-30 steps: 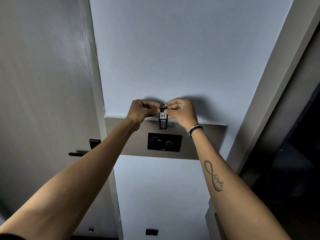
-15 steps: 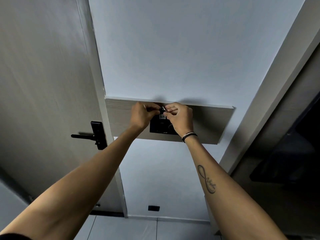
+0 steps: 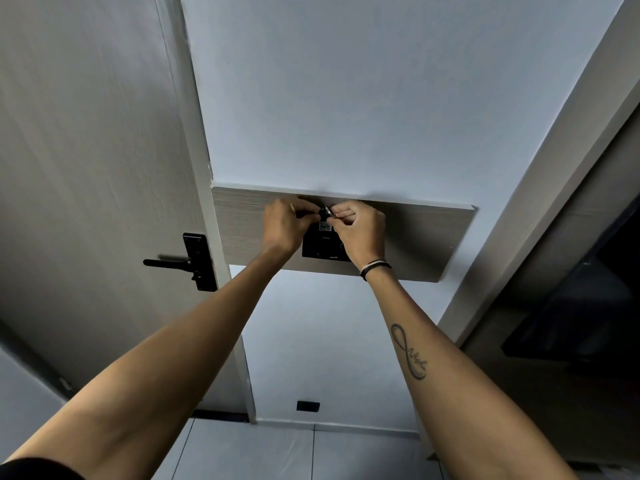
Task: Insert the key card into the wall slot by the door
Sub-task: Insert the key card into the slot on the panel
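A black key card (image 3: 325, 226) with a small white number label hangs in front of the black wall slot unit (image 3: 320, 251), which is set in a wood-grain panel (image 3: 422, 240). My left hand (image 3: 284, 225) and my right hand (image 3: 360, 230) pinch the card's top end, where a small metal ring sits, from either side. The card's lower part overlaps the top of the unit; whether it sits inside the slot I cannot tell. My right hand hides the unit's right side.
A grey door (image 3: 86, 168) with a black lever handle (image 3: 188, 262) stands to the left of the panel. A small black outlet (image 3: 308, 406) sits low on the white wall. A dark screen (image 3: 581, 306) hangs on the right. Pale floor tiles (image 3: 277, 452) lie below.
Both hands carried the card down from above the panel's top edge onto the black wall unit. The view tilted downward, so the door handle and floor now show.
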### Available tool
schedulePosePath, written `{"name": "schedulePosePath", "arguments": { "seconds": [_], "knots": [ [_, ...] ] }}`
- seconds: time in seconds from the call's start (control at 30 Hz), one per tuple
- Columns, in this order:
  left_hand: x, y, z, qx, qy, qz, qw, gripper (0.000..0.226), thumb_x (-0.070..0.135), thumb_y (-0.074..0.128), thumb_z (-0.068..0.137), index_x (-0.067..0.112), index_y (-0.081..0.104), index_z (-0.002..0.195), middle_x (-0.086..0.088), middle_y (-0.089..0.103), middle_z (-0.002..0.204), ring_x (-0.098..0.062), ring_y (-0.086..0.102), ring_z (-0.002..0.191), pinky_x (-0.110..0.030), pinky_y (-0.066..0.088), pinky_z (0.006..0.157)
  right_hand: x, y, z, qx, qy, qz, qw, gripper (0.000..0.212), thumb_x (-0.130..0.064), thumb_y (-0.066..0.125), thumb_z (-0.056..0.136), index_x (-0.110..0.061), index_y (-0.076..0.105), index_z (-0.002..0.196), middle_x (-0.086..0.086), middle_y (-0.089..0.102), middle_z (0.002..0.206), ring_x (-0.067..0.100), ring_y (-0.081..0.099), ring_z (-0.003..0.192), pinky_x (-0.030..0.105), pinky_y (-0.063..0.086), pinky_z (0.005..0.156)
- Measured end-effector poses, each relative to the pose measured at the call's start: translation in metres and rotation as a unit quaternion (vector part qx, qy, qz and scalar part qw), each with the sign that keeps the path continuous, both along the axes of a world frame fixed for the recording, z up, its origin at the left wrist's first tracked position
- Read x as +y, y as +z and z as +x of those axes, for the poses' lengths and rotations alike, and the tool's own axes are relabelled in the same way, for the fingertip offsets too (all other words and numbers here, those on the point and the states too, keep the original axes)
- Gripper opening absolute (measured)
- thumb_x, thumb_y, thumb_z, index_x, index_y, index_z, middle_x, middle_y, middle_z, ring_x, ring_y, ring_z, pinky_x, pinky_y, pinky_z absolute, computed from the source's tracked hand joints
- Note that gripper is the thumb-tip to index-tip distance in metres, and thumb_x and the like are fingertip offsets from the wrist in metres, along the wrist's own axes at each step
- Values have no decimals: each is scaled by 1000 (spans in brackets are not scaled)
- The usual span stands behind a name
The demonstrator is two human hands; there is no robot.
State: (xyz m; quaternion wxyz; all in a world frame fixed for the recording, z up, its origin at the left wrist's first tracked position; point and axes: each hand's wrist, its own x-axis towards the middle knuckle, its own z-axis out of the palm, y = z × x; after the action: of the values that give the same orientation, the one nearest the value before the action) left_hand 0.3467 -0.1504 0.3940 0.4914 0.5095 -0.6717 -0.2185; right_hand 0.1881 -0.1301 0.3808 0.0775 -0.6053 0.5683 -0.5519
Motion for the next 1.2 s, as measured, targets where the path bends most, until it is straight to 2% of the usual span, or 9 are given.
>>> {"name": "schedulePosePath", "arguments": {
  "seconds": [0.13,0.4,0.47,0.53,0.6,0.73,0.83,0.93,1.2],
  "knots": [
    [3,-5,-4,11,3,17,1000,14,14,83,85,14,87,99,-4,85,102,-18,78,96,-34,59,93,0,-7,-3,-24,-6,16,1000,14,-8,87,78,-12,80,89,0,81,85,9,76,77,35,66,78],
    [3,-7,-8,25,4,14,1000,17,14,82,87,12,86,104,-6,84,108,-19,77,102,-37,58,99,-3,-8,-7,-39,-9,40,998,11,-10,88,79,-11,80,86,0,81,80,10,77,69,39,67,71],
    [3,-10,-9,31,5,8,999,16,12,81,88,11,86,103,-5,84,107,-19,76,100,-33,58,96,-3,-8,-8,-40,-9,45,998,9,-11,87,79,-13,80,85,-5,78,74,8,75,61,36,66,63],
    [4,-14,-10,32,7,-7,999,14,11,80,88,10,85,101,-4,84,106,-16,75,96,-18,54,85,-4,-8,-8,-38,-12,47,998,9,-13,88,79,-13,80,85,-4,79,75,9,75,62,38,67,62],
    [3,-18,-11,26,14,-23,999,14,10,80,88,10,86,100,-4,84,105,-11,71,91,-2,43,76,-5,-8,-8,-29,-19,47,998,10,-14,88,79,-12,81,85,1,81,80,10,76,66,40,67,65],
    [1,-21,-13,12,23,-40,999,13,12,79,89,11,86,100,-2,84,105,-7,69,90,1,39,73,-7,-8,-9,-18,-28,43,999,10,-15,89,78,-12,81,84,0,82,80,8,75,70,34,65,72],
    [-1,-22,-14,-16,25,-46,999,13,14,78,89,13,86,100,0,84,105,-14,74,93,-14,48,76,-8,-9,-10,4,-29,48,998,10,-15,89,78,-13,81,83,0,82,81,8,75,72,32,64,76],
    [-2,-28,-12,-49,28,-60,997,11,14,79,89,14,86,97,-1,83,102,-20,74,88,-33,56,77,-8,-11,-9,40,-21,56,997,8,-13,87,79,-13,80,83,2,80,84,16,74,76,39,63,76],
    [-2,-29,-11,-66,39,-60,995,12,19,80,90,18,86,100,2,84,104,-20,76,90,-37,59,79,-8,-10,-10,99,-32,43,994,9,-15,86,81,-12,78,82,6,74,85,27,66,76,43,57,70]
  ]
}}
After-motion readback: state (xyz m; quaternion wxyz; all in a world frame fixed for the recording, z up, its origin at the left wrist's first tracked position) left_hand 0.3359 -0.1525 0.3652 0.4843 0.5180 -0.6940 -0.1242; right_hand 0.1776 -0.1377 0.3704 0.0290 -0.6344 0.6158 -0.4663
